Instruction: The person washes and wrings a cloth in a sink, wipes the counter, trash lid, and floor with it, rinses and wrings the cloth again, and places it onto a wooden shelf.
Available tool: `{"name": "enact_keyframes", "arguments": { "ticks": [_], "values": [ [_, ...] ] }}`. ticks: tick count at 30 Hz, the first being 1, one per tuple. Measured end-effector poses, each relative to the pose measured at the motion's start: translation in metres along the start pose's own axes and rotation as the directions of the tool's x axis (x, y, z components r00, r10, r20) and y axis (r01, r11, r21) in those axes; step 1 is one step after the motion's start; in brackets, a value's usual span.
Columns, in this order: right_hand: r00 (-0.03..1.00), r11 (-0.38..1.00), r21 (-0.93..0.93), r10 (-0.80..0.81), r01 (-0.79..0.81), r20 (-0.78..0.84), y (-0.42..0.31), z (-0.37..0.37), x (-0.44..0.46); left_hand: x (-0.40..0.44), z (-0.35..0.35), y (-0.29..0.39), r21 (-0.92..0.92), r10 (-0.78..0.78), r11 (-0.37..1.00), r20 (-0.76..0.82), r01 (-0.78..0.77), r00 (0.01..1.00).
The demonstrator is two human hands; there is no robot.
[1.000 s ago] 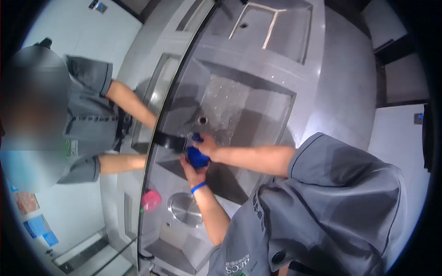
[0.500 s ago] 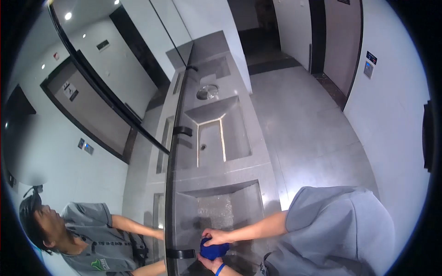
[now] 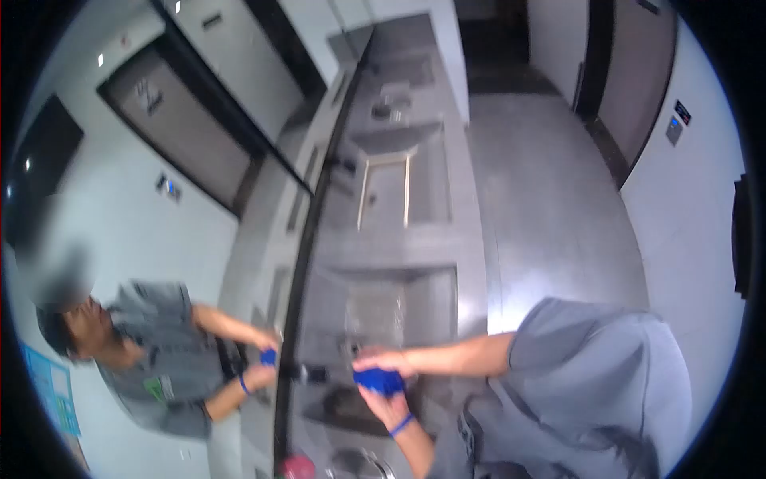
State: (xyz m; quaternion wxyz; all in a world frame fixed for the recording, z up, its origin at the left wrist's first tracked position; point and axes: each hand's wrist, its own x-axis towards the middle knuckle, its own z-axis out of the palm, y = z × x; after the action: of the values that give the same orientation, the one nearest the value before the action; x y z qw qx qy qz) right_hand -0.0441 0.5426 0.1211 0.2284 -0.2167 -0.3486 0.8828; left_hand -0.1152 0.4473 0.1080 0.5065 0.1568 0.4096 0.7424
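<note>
1. The right hand (image 3: 391, 361) is closed in from above, its fingers laid over the top of the blue cloth (image 3: 377, 381). Half a second ago its fingers were more curled into the fold; now they lie flatter.
2. The left hand (image 3: 388, 409) holds the same cloth from below, its palm and fingers cupped under it. A blue wristband (image 3: 401, 425) circles that wrist.
3. The cloth is bunched into a compact bundle between both hands, touching each. A second ago a tuft of it stuck out past the right hand; now it is gathered in, so both hands appear fully occupied with it. It looks soft and pliant, likely to take whatever shape the fingers press into it.
4. The dark tap (image 3: 311, 374) is beside the bundle, a narrow gap between them. Blur hides whether water is running.
5. Hands and cloth are above the basin (image 3: 437, 307), sunk into the grey bench (image 3: 471, 239). Its floor glistens and looks wet.
6. The view has shifted, bringing a pink object (image 3: 297, 467) and a round metal fitting (image 3: 355, 465) back in at the lower edge. They are well apart from the hands.
7. The mirror (image 3: 211, 263) runs along the far side of the bench, reflecting the person, hands and cloth.
</note>
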Motion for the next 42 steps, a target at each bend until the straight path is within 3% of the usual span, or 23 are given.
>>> {"name": "enact_keyframes", "arguments": {
  "ticks": [1, 4, 5, 7, 8, 9, 11, 12, 15, 16, 19, 20, 21, 23, 25, 26, 29, 30, 32, 34, 35, 37, 42],
  "values": [
    [0.907, 0.968, -0.223, -0.192, 0.113, -0.374, 0.018, -0.003, 0.013, 0.009, 0.002, -0.004, 0.012, -0.034, 0.999, 0.049, 0.033, 0.998],
    [0.856, 0.761, -0.586, -0.474, 0.279, -0.208, 0.013, -0.041, 0.056, 0.069, -0.034, -0.043, -0.014, -0.136, 0.991, -0.111, 0.135, 0.984],
    [0.827, 0.654, -0.685, -0.546, 0.322, -0.132, 0.015, -0.043, 0.061, 0.074, -0.054, -0.046, -0.115, -0.321, 0.946, -0.190, 0.304, 0.928],
    [0.774, 0.501, -0.731, -0.631, 0.464, 0.059, -0.003, -0.059, 0.072, 0.089, -0.023, -0.049, -0.092, -0.346, 0.938, -0.250, 0.333, 0.905],
    [0.734, 0.418, -0.736, -0.661, 0.533, 0.156, -0.016, -0.069, 0.072, 0.098, -0.019, -0.056, -0.186, -0.329, 0.937, -0.182, 0.297, 0.927],
    [0.810, 0.449, -0.744, -0.548, 0.496, 0.209, -0.029, -0.082, 0.070, 0.107, -0.013, -0.065, -0.279, -0.302, 0.924, -0.116, 0.261, 0.946],
    [0.827, 0.424, -0.741, -0.463, 0.522, 0.318, -0.043, -0.119, 0.073, 0.130, 0.000, -0.092, -0.316, -0.236, 0.936, -0.230, 0.157, 0.944],
    [0.872, 0.408, -0.776, -0.308, 0.482, 0.380, -0.064, -0.138, 0.074, 0.146, 0.016, -0.104, -0.292, -0.223, 0.945, -0.250, 0.147, 0.942],
    [0.745, 0.352, -0.690, -0.519, 0.632, 0.418, -0.084, -0.198, 0.111, 0.196, 0.051, -0.128, -0.201, -0.238, 0.962, -0.285, 0.184, 0.929],
    [0.747, 0.173, -0.802, -0.513, 0.572, 0.423, -0.111, -0.214, 0.115, 0.213, 0.060, -0.134, -0.178, -0.234, 0.966, -0.291, 0.188, 0.928],
    [0.846, 0.399, -0.806, -0.485, 0.438, 0.220, -0.145, -0.229, 0.143, 0.243, 0.094, -0.120, -0.170, -0.231, 0.969, -0.343, 0.182, 0.910],
    [0.892, 0.631, -0.653, -0.423, 0.418, 0.163, -0.139, -0.224, 0.153, 0.244, 0.100, -0.108, -0.199, -0.260, 0.959, -0.350, 0.199, 0.900],
    [0.909, 0.743, -0.536, -0.397, 0.401, 0.130, -0.147, -0.211, 0.148, 0.237, 0.104, -0.099, -0.228, -0.288, 0.949, -0.356, 0.216, 0.889],
    [0.977, 0.851, -0.481, -0.183, 0.211, 0.105, -0.159, -0.194, 0.127, 0.222, 0.103, -0.094, -0.269, -0.299, 0.940, -0.342, 0.212, 0.891],
    [0.980, 0.789, -0.580, -0.171, 0.200, 0.105, -0.163, -0.183, 0.103, 0.196, 0.113, -0.103, -0.289, -0.250, 0.945, -0.334, 0.154, 0.909],
    [0.981, 0.754, -0.627, -0.165, 0.194, 0.105, -0.164, -0.181, 0.095, 0.188, 0.114, -0.110, -0.184, -0.178, 0.975, -0.338, 0.121, 0.924],
    [0.926, 0.625, -0.690, -0.315, 0.366, 0.207, -0.177, -0.178, 0.108, 0.203, 0.093, -0.126, -0.157, -0.004, 0.987, -0.193, -0.027, 0.981],
    [0.915, 0.585, -0.708, -0.314, 0.396, 0.252, -0.190, -0.181, 0.124, 0.228, 0.127, -0.115, -0.119, -0.074, 0.990, -0.014, 0.071, 0.997],
    [0.823, 0.399, -0.845, -0.562, 0.357, 0.082, -0.191, -0.167, 0.121, 0.249, 0.155, -0.102, -0.077, -0.105, 0.990, 0.116, 0.115, 0.988],
    [0.868, 0.287, -0.871, -0.424, 0.399, 0.258, -0.195, -0.158, 0.104, 0.219, 0.163, -0.093, -0.077, -0.096, 0.992, 0.072, 0.102, 0.993],
    [0.870, 0.271, -0.828, -0.090, 0.490, 0.485, -0.222, -0.157, 0.097, 0.201, 0.163, -0.093, -0.074, -0.078, 0.994, 0.040, 0.081, 0.996],
    [0.754, 0.279, -0.773, 0.197, 0.570, 0.627, -0.246, -0.150, 0.085, 0.181, 0.166, -0.082, -0.065, -0.060, 0.996, -0.038, 0.058, 0.997],
    [0.836, 0.248, -0.800, -0.098, 0.546, 0.540, -0.254, -0.129, 0.088, 0.203, 0.152, -0.071, -0.012, 0.056, 0.998, -0.300, -0.062, 0.952]
  ]
}}
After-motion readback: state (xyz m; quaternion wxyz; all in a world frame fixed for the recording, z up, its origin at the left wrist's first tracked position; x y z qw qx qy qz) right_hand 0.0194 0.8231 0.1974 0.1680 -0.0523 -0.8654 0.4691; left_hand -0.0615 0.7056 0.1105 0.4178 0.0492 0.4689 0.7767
